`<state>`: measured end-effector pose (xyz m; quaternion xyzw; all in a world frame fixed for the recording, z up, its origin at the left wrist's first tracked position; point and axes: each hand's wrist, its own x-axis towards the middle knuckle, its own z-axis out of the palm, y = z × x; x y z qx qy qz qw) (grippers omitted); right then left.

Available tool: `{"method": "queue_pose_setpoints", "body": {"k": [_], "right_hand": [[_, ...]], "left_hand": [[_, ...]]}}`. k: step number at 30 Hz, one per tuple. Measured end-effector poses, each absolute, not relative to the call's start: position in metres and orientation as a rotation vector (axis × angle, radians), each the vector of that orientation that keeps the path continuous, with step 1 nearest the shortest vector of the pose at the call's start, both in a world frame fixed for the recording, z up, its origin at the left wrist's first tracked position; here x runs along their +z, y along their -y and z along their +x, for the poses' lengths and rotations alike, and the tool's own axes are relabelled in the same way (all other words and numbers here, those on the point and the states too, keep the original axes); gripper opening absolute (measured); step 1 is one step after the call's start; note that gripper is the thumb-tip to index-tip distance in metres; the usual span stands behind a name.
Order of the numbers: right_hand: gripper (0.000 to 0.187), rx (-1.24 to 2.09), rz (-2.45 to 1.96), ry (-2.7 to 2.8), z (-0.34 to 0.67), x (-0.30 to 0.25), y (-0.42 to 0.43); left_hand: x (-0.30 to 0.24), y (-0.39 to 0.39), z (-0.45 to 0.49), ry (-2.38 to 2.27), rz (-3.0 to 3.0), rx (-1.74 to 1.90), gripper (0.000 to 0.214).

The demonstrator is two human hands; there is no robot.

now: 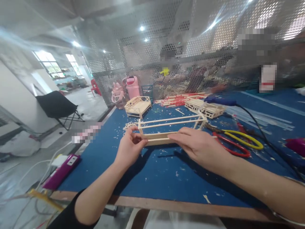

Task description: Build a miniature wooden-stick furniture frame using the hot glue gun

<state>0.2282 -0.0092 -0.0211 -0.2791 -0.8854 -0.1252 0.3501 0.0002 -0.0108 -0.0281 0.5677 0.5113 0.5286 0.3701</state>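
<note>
A long, narrow frame of pale wooden sticks (166,122) is held in front of me over the blue table. My left hand (130,144) grips its left end, thumb along the lower rail. At the lower rail's right part, my right hand (195,143) has its fingers closed on the frame, partly hiding that end. Behind the frame stands a small wooden model bed (138,107). Farther right lies another wooden stick model (206,107), with a blue-handled corded tool (221,101) beside it.
Red- and yellow-handled pliers or cutters (238,143) lie right of my right hand. Clear glue sticks (259,114) and red-and-pale sticks (178,99) are farther back. A purple power strip (62,171) sits at the left edge. A perforated screen (143,47) stands behind, with people beyond it.
</note>
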Motion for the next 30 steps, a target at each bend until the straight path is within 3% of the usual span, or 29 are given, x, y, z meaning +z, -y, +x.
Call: {"method": "queue_pose_setpoints", "body": {"k": [4,13,30], "right_hand": [[0.036,-0.661,-0.698,2.255,0.233,-0.013,0.0],[0.03,-0.825,-0.596,2.14,0.219,-0.023,-0.011],[0.032,-0.673,-0.596,2.177,0.209,-0.026,-0.012]], "left_hand": [[-0.028,0.011,-0.001,-1.309,1.456,1.431,0.033],[-0.03,0.01,-0.002,-1.323,1.502,1.422,0.016],[-0.031,0.011,-0.003,-1.453,1.505,1.385,0.007]]}}
